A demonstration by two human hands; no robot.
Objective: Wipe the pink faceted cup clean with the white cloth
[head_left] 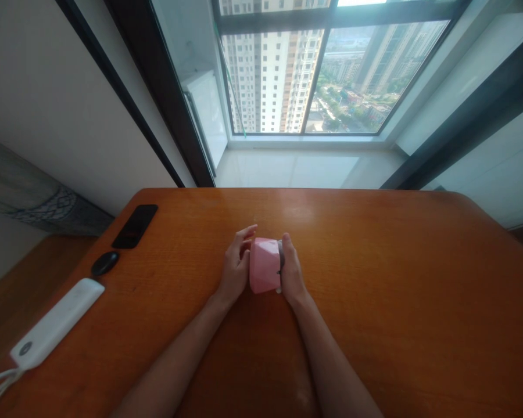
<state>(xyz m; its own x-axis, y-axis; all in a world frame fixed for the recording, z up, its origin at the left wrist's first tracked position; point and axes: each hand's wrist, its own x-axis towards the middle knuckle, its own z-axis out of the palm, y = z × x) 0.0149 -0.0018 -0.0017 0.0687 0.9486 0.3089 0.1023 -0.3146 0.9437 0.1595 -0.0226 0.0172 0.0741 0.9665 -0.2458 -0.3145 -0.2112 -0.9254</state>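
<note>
Between my two hands is a small pink block-shaped object (264,266) with faceted sides and a grey part on its right side. What kind of thing it is, I cannot make out. My left hand (237,264) holds its left side, thumb against the pink surface and fingers curved around the far side. On the other side, my right hand (292,270) grips the grey part, its thumb pointing up and away and its other fingers mostly hidden. A small pale bit shows at the object's lower right corner.
The brown wooden table (396,290) spreads around my arms. Along its left side lie a black phone (135,226), a black computer mouse (105,263) and a white power strip (57,324) with white cords. Beyond the far edge is a window (305,81).
</note>
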